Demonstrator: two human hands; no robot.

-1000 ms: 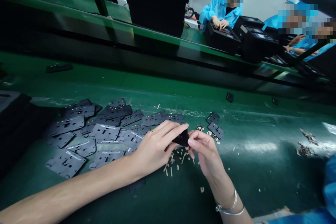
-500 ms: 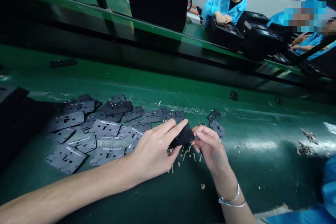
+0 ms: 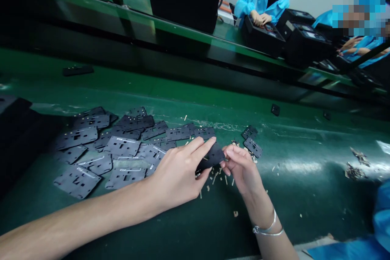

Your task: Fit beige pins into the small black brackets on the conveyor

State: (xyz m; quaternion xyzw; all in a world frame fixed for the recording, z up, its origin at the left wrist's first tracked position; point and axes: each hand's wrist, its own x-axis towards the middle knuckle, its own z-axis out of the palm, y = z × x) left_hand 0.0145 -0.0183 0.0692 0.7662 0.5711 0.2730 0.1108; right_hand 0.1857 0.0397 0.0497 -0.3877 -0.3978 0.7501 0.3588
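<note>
The bare left arm stretches in low from the bottom left, the back of the left hand upward and its fingers slanting up to the right. Just beside it, the right hand curls its fingers inward, above the right wrist.

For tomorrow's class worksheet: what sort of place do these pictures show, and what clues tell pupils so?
Most likely a factory production line: a long green conveyor belt, many matching black perforated plates laid out on it, and co-workers in blue smocks working at a second belt opposite.
</note>
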